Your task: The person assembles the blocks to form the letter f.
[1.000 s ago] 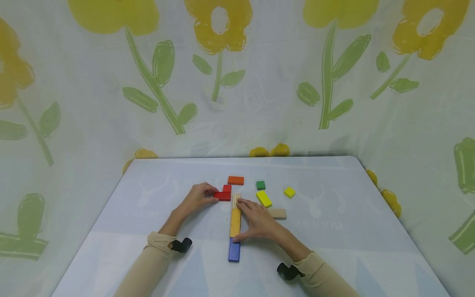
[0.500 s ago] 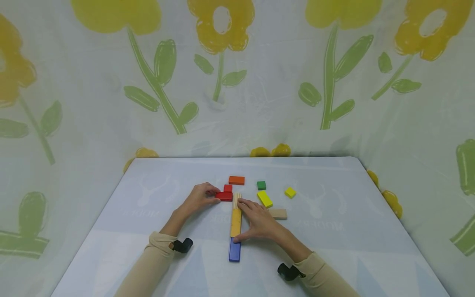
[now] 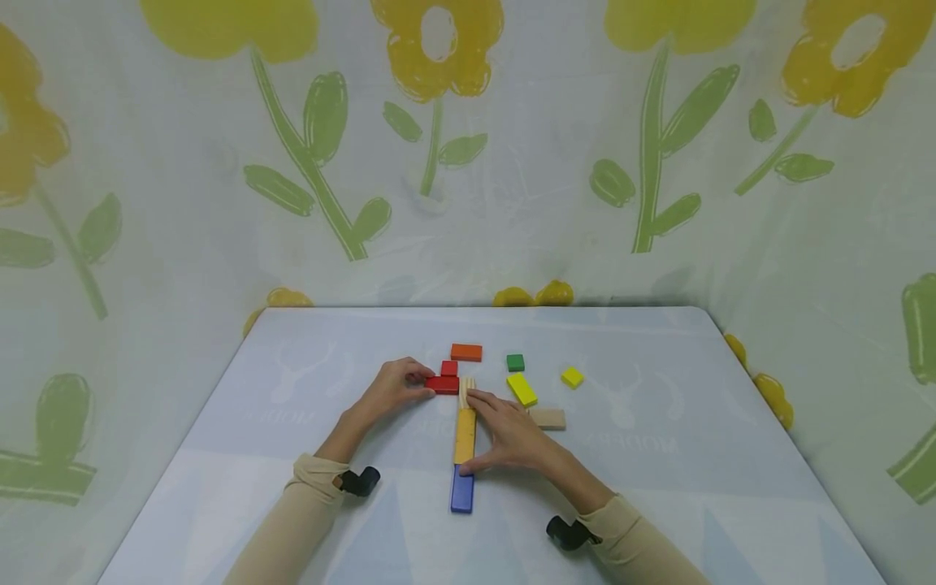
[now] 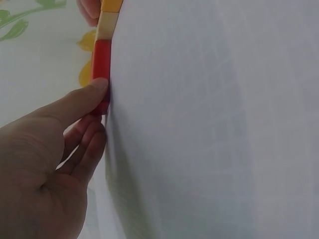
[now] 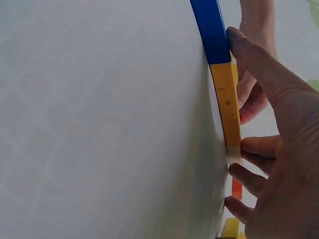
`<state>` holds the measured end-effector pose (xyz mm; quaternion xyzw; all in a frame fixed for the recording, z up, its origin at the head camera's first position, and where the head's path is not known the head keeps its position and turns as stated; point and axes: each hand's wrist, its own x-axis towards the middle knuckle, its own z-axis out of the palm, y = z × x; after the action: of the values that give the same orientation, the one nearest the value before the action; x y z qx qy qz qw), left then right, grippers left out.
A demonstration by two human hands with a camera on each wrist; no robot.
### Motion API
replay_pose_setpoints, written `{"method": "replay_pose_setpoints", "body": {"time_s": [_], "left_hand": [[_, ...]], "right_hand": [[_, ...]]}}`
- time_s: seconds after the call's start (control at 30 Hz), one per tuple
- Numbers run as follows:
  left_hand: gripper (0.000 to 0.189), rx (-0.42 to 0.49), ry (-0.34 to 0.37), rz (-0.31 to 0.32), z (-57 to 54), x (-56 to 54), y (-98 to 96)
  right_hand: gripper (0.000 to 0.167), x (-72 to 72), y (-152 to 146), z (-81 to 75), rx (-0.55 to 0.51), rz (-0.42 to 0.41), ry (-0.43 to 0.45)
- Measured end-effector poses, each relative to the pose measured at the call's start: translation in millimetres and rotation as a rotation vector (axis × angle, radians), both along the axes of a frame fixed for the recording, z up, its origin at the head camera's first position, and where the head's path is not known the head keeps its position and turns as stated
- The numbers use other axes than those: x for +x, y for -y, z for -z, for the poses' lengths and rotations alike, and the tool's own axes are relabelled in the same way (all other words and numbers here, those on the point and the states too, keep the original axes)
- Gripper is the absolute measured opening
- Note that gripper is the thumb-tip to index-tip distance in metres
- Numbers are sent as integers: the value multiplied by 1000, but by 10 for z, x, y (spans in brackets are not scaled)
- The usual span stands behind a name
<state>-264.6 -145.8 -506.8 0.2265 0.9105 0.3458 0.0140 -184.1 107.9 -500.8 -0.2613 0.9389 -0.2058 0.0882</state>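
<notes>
In the head view a column of blocks runs toward the person: a pale wood block [image 3: 463,396], a yellow-orange block [image 3: 464,436] and a blue block [image 3: 461,489], end to end. My left hand [image 3: 396,385] pinches the outer end of a red block [image 3: 444,386], whose other end meets the pale block's left side. A small red block [image 3: 449,369] sits just behind it. Along the column's right side lies my right hand [image 3: 517,436], fingertips at the pale block and thumb at the blue block's far end; the right wrist view shows the fingers [image 5: 247,178] spread.
Behind lie an orange block [image 3: 466,353] and a small green block [image 3: 515,362]. To the right are a yellow block [image 3: 522,390], a small yellow block [image 3: 572,377] and a tan block [image 3: 548,419], partly behind my right hand. A flowered curtain [image 3: 526,203] backs the table [image 3: 307,349].
My left hand has slid the red block slightly right, closing the narrow gap to the pale wood block. The small red block moved along with it. My right hand has stayed in place.
</notes>
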Motion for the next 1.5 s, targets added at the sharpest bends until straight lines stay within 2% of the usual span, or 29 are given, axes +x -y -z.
{"method": "replay_pose_setpoints", "body": {"time_s": [0.43,0.83,1.1,1.5], "left_hand": [[32,19,-15,24,24,8,33],[32,-3,-11,6,9,17,10],[31,-37,-55,21,-7,31,-7],[30,-77,-96,23,-6,48,-34]], "right_hand": [[115,-8,19,41,7,-2,-1],[115,-2,16,2,4,-2,-9],[113,-1,14,-41,0,-12,-17],[114,1,16,-9,8,1,-12]]}}
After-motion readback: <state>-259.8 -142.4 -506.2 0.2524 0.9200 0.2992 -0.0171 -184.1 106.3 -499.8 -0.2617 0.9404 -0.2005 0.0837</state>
